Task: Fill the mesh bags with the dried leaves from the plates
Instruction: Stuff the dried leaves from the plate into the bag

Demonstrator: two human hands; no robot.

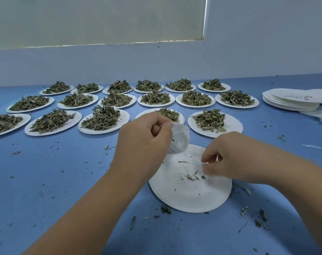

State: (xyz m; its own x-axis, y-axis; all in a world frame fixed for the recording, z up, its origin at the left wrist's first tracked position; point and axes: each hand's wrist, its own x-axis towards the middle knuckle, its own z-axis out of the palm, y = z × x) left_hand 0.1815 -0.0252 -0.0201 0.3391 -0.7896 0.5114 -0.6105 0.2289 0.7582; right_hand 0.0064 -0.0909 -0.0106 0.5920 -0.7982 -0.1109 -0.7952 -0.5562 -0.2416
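The left grip (147, 133) clenched the gathered mouth of a white mesh bag (180, 138), held just above the far edge of the near plate (184, 197). The right grip (222, 159) hovered low over that plate, fingertips pinching what looked like a few of the last scraps (190, 178). Heaped leaves (103, 117) waited on plates farther back on the table (55, 172). The bag looked soft and limp, best held by its rim to keep it open; the leaves were light and brittle, suiting loose pinches.
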